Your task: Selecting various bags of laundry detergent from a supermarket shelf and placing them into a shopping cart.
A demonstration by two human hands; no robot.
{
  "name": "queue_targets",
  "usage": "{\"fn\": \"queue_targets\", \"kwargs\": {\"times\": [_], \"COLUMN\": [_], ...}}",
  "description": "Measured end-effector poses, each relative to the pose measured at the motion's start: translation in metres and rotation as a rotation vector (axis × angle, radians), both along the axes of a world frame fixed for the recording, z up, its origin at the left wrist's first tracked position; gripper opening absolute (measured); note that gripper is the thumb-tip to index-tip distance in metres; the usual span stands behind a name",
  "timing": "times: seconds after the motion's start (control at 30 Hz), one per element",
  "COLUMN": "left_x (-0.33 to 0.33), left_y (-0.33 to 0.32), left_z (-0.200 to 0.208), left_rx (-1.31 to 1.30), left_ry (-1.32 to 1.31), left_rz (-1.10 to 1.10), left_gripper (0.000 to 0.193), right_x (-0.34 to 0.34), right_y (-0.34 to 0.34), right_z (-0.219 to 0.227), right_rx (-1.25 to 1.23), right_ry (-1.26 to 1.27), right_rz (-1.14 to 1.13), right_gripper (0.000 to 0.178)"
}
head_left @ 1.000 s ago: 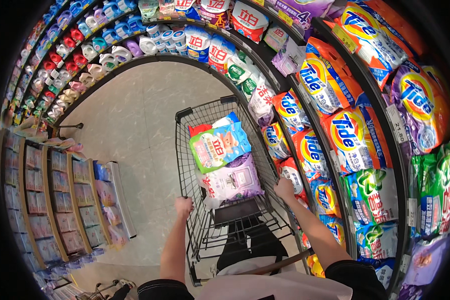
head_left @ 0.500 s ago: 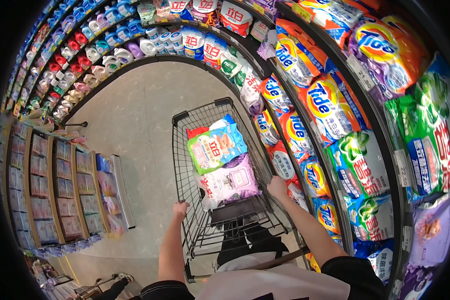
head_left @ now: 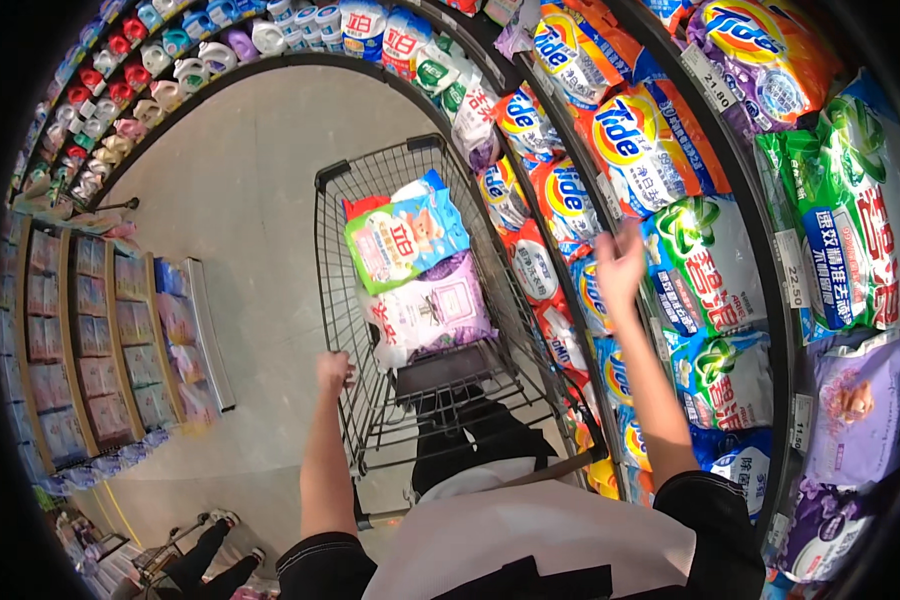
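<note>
A black wire shopping cart [head_left: 330, 255] stands in front of me. Inside lie a green-and-blue bag [head_left: 400, 240] with a cartoon bear and a pink-and-white bag [head_left: 435, 310]. My left hand [head_left: 336, 370] is curled closed on the cart's left side rim. Off the cart and up by the right-hand shelves, my right hand [head_left: 621, 262] has its fingers apart and holds nothing. Nearest it are an orange-and-white laundry detergent bag [head_left: 642, 145] and a green-and-white detergent bag [head_left: 705, 260]; I cannot tell whether it touches either.
Shelves of detergent bags curve along my right, including a purple bag [head_left: 855, 400]. Bottles [head_left: 190, 72] line the far shelves. On the left stands a wooden-framed rack [head_left: 95, 345] of small packs. Behind at lower left are another person's legs [head_left: 205, 560] beside a cart.
My right hand has let go of the cart's right rim and moved up and right to the shelf. Cart and shelves now appear lower-left or higher as the view shifts.
</note>
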State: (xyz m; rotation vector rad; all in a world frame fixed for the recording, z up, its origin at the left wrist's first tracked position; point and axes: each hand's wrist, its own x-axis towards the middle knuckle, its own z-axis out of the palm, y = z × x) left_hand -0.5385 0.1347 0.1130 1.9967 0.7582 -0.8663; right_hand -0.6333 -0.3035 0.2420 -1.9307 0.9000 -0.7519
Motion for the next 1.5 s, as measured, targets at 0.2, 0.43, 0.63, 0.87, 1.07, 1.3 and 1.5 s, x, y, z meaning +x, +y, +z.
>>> {"fn": "queue_targets", "kwargs": {"times": [0.2, 0.43, 0.63, 0.87, 1.07, 1.3, 1.5], "left_x": [0.004, 0.014, 0.027, 0.043, 0.058, 0.073, 0.069], "left_y": [-0.010, -0.007, -0.007, -0.005, -0.004, -0.006, -0.002], "left_z": [0.013, 0.013, 0.013, 0.007, 0.003, 0.006, 0.009], "left_rx": [0.025, 0.022, 0.016, 0.022, -0.003, -0.016, 0.178], "left_ry": [-0.095, -0.086, -0.089, -0.089, -0.078, -0.089, -0.405], "left_rz": [-0.041, -0.018, -0.041, -0.024, -0.022, -0.034, -0.145], "left_gripper": [0.027, 0.027, 0.028, 0.029, 0.028, 0.030, 0.038], "right_x": [0.023, 0.018, 0.030, 0.007, 0.004, 0.001, 0.016], "right_y": [-0.087, -0.112, -0.138, -0.179, -0.151, -0.120, -0.085], "right_z": [0.061, 0.064, 0.073, 0.079, 0.092, 0.096, 0.103], "right_rx": [0.124, 0.284, 0.404, 0.532, 0.390, -0.443, -0.752], "right_ry": [-0.462, -0.366, -0.393, -0.119, 0.015, 0.325, 0.284], "right_rz": [-0.265, -0.429, -0.340, -0.351, -0.089, -0.034, 0.013], "right_gripper": [0.049, 0.024, 0.031, 0.045, 0.026, 0.027, 0.027]}}
